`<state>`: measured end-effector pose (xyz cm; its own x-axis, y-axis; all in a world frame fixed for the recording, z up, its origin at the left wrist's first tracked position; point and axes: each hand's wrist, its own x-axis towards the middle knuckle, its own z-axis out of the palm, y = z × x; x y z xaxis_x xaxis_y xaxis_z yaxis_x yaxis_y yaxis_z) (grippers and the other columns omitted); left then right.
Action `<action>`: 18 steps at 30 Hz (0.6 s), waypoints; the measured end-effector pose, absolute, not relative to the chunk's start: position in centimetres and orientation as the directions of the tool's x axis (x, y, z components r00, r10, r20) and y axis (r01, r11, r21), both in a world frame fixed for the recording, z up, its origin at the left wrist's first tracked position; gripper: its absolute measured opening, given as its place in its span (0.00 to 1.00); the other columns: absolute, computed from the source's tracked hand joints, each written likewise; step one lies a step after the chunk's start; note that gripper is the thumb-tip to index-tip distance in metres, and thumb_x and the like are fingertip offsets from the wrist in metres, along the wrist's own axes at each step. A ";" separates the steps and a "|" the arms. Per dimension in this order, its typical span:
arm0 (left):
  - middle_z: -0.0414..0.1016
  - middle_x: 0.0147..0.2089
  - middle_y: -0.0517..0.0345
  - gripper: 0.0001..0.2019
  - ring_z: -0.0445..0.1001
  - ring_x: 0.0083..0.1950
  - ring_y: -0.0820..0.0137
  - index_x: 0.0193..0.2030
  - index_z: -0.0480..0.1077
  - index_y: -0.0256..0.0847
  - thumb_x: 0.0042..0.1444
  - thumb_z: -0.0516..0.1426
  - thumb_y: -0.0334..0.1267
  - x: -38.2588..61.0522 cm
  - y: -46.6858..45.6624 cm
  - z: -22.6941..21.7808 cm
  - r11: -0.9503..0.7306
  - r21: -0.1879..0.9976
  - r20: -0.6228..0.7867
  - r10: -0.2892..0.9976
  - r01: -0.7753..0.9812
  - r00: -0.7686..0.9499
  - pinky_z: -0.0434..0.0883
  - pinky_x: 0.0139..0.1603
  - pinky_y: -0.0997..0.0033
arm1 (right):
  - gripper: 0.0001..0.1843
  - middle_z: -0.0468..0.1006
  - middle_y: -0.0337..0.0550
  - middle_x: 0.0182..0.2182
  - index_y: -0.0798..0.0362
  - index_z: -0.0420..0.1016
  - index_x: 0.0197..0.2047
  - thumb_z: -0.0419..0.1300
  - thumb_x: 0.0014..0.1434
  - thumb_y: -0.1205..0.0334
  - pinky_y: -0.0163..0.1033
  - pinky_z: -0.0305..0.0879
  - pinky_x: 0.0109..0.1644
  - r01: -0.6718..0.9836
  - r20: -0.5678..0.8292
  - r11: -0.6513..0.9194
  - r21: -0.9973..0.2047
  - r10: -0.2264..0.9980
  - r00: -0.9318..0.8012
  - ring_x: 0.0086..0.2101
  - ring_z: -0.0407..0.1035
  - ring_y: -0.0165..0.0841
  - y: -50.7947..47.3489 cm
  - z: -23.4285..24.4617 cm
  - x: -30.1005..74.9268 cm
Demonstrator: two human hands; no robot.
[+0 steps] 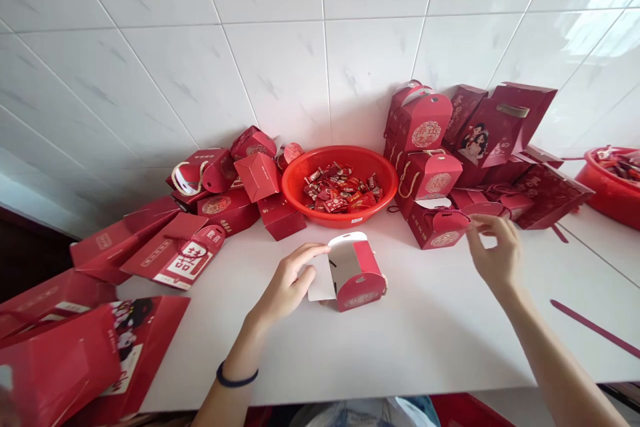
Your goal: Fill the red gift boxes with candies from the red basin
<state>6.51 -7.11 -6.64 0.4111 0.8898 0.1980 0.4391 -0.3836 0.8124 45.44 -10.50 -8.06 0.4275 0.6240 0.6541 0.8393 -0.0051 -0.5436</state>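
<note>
A small red gift box [363, 283] stands in front of me with its top open, its white inside facing up and a side flap folded out to the left. At that flap is my left hand [290, 277], index finger stretched along its upper edge and thumb apart from it. My right hand [497, 250] is out to the right, thumb and finger pinched at the dark red cord handle [457, 213] of another red gift box [440, 230]. That box has its white top flap up and sits at the foot of a stack of similar boxes [427, 127].
A red plastic basin [340, 217] of wrapped candies [345, 190] stands against the tiled wall. Red boxes [230, 207] and bags [55, 360] crowd the left. More bags [495, 127], a second basin [613, 193] and a dark red strip [595, 328] are on the right.
</note>
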 end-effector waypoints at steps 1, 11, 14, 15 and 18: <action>0.78 0.59 0.51 0.22 0.75 0.61 0.60 0.54 0.76 0.41 0.57 0.48 0.31 6.5 -7.1 -6.7 -0.387 0.812 0.201 0.889 0.437 0.412 0.73 0.61 0.63 | 0.14 0.74 0.51 0.36 0.53 0.74 0.42 0.54 0.61 0.52 0.48 0.72 0.46 0.837 0.648 -0.054 -0.545 0.607 0.461 0.35 0.72 0.40 -10.3 -8.1 46.6; 0.79 0.57 0.51 0.20 0.76 0.59 0.61 0.52 0.77 0.41 0.58 0.49 0.32 6.4 -6.9 -7.0 -0.407 0.807 0.212 0.876 0.429 0.433 0.73 0.61 0.63 | 0.36 0.66 0.65 0.61 0.55 0.70 0.55 0.60 0.54 0.35 0.61 0.59 0.61 0.857 0.460 -0.228 -0.463 0.764 0.452 0.62 0.58 0.58 -6.8 -7.0 51.6; 0.79 0.57 0.50 0.20 0.77 0.59 0.60 0.52 0.77 0.41 0.58 0.49 0.32 6.5 -6.9 -7.1 -0.398 0.815 0.206 0.878 0.421 0.432 0.74 0.60 0.62 | 0.29 0.74 0.62 0.50 0.54 0.70 0.46 0.61 0.50 0.39 0.56 0.64 0.56 0.821 0.379 -0.245 -0.517 0.794 0.475 0.54 0.66 0.54 -6.5 -6.8 51.9; 0.79 0.57 0.50 0.20 0.77 0.59 0.60 0.52 0.77 0.41 0.58 0.49 0.32 6.5 -6.8 -7.2 -0.396 0.818 0.205 0.879 0.418 0.431 0.74 0.60 0.62 | 0.26 0.75 0.60 0.48 0.52 0.69 0.44 0.61 0.48 0.42 0.54 0.65 0.54 0.811 0.363 -0.248 -0.529 0.798 0.481 0.51 0.68 0.52 -6.6 -6.8 52.1; 0.80 0.56 0.50 0.20 0.77 0.59 0.59 0.52 0.77 0.41 0.59 0.49 0.33 6.5 -6.8 -7.3 -0.394 0.822 0.205 0.879 0.412 0.431 0.75 0.60 0.62 | 0.21 0.77 0.55 0.44 0.50 0.67 0.40 0.61 0.43 0.49 0.50 0.66 0.49 0.786 0.342 -0.277 -0.553 0.784 0.518 0.42 0.71 0.47 -7.3 -6.3 52.8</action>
